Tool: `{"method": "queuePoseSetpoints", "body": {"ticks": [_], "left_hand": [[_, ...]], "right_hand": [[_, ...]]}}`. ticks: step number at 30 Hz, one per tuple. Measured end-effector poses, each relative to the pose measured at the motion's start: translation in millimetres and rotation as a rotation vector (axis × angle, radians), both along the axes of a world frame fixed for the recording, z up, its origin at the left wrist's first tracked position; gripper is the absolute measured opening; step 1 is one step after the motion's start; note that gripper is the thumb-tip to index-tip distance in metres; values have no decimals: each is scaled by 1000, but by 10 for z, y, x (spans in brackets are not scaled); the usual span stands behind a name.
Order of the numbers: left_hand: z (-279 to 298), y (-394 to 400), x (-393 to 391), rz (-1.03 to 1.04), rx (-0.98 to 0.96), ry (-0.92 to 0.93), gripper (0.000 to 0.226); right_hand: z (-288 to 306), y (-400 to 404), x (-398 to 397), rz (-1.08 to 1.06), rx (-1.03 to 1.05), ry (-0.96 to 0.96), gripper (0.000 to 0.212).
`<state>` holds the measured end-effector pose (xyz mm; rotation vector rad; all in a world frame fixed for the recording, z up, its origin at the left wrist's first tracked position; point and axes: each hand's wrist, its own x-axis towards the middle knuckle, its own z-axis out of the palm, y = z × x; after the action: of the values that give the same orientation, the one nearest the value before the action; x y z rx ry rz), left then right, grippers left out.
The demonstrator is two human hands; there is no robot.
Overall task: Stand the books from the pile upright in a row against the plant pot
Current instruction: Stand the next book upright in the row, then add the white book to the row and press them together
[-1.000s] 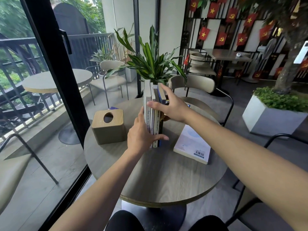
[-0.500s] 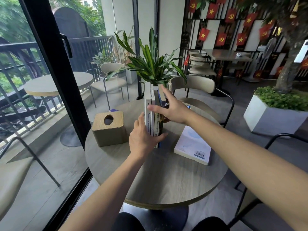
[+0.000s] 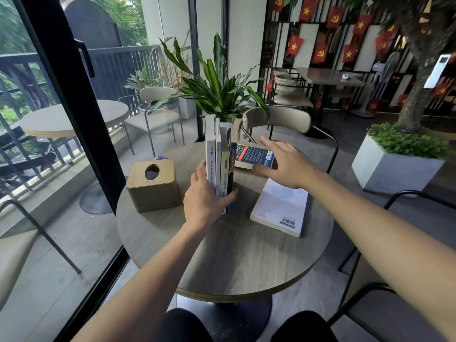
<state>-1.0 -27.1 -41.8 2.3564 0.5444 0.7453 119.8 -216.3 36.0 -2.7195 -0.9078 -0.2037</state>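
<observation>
Beside upright books [image 3: 220, 159], tissue box [image 3: 153, 185], flat book [image 3: 281, 209].

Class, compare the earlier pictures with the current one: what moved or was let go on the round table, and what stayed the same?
The right hand let go of the top of the upright books and moved right, onto the dark book lying flat behind them. The left hand still braces the near end of the row. The white book, the wooden tissue box and the plant pot stayed put.

Near half of the tabletop [image 3: 222, 262] lies bare; a tissue box [image 3: 153, 185] blocks the left, upright books [image 3: 219, 164] the middle, a flat white book [image 3: 281, 209] the right.
</observation>
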Motion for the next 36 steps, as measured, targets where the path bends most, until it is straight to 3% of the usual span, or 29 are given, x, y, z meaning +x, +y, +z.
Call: {"method": "queuePoseSetpoints", "body": {"ticks": [6,14,22,24,27,30,36], "left_hand": [[-3,-2,9,-3,4,-6,99],[-27,14,26,-11,5,-23,98],[-30,16,32,-17,4,-30,98],[-35,20,34,-21,1,-31,98],[-45,29,35,-27,3,-26,99],[-38,41,36,-42,11,-26,103],[-19,44,18,-68,13,-34,108]], "right_hand": [[-388,-376,147,-221,-264,257,111],[-602,-411,173,-348,-236,403,152],[-556,-390,231,-479,-186,400,148],[-568,-401,247,-526,-111,381,140],[-520,-362,252,-606,70,295,102],[-367,-289,262,-666,230,230,80],[61,-16,205,-520,461,64,39]]}}
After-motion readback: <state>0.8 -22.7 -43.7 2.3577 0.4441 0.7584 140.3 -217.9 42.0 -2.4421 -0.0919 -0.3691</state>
